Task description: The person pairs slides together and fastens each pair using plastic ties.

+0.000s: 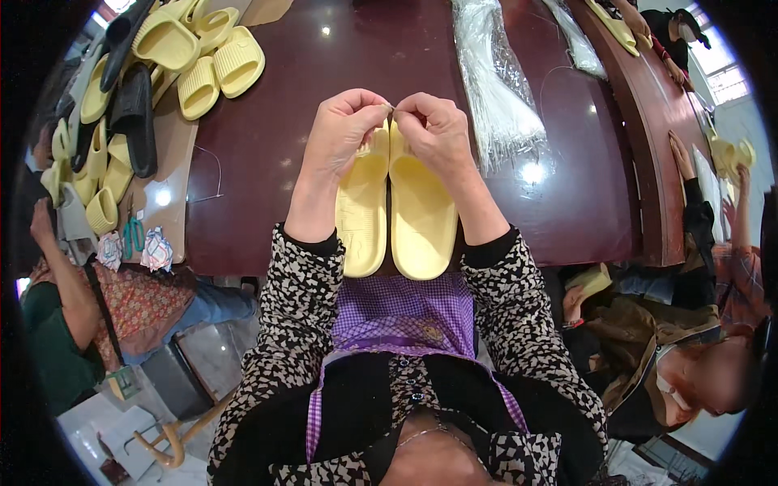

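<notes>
A pair of pale yellow slide slippers, the left slipper (362,219) and the right slipper (423,219), lies side by side at the near edge of the table in front of me. Above their far ends, my left hand (350,130) and my right hand (435,134) meet with thumbs and forefingers pinched together. Between the fingertips is something small and thin, mostly hidden, too small to make out. Both hands cover the upper straps of the slippers.
Yellow slippers (237,61) and black slippers (132,121) are heaped at the left, near teal-handled scissors (134,235). A bundle of thin clear strips (502,97) in plastic lies right of my hands. A loose thin strand (217,174) is at left. Co-workers sit on both sides.
</notes>
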`<state>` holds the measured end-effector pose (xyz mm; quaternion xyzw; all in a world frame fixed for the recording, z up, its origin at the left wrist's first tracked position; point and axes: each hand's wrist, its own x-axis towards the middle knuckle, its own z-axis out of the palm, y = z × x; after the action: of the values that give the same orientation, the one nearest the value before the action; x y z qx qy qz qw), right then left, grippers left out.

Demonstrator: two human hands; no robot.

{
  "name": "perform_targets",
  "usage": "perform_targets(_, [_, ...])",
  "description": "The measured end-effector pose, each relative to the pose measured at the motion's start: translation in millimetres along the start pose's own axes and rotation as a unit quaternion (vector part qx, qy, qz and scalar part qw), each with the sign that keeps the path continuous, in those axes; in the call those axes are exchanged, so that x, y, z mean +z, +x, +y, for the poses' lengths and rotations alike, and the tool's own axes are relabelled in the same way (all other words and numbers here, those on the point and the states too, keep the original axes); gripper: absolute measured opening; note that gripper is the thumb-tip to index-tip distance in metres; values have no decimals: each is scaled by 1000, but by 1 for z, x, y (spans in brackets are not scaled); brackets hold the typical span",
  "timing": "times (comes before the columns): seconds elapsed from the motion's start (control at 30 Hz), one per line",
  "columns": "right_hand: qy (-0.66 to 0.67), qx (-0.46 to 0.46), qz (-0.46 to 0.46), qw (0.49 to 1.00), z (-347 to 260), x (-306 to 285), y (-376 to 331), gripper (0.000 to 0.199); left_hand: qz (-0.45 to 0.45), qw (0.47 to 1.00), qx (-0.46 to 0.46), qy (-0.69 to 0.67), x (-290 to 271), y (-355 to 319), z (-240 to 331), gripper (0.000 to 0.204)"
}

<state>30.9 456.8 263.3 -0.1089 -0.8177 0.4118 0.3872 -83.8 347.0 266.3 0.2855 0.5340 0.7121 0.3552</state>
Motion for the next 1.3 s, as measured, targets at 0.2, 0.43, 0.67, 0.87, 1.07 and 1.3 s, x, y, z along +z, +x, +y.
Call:
perform_targets(0.2, [21,-70,112,991,9,0,10,7,50,997,42,-46,4,1,4,9])
perform_targets(0.43, [-16,30,127,991,-25,-28,-33,10,177,967,160,-90,-15,11,4,16])
perform_targets(0.67, [-212,111,-75,968,-43,3,-69,23,261,944,176,-97,-31,11,12,15])
perform_targets(0.87, [-304,149,-77,938,-38,19,-59,27,233,944,166,-164,-50,19,4,17])
perform_targets(1.07, [-311,131,-3,941,-53,-34,-60,32,249,943,141,-171,-63,27,-10,18])
perform_targets(1.3, [-535,139,150,820,2,-240,-1,39,196,946,40,-253,-64,41,-18,18])
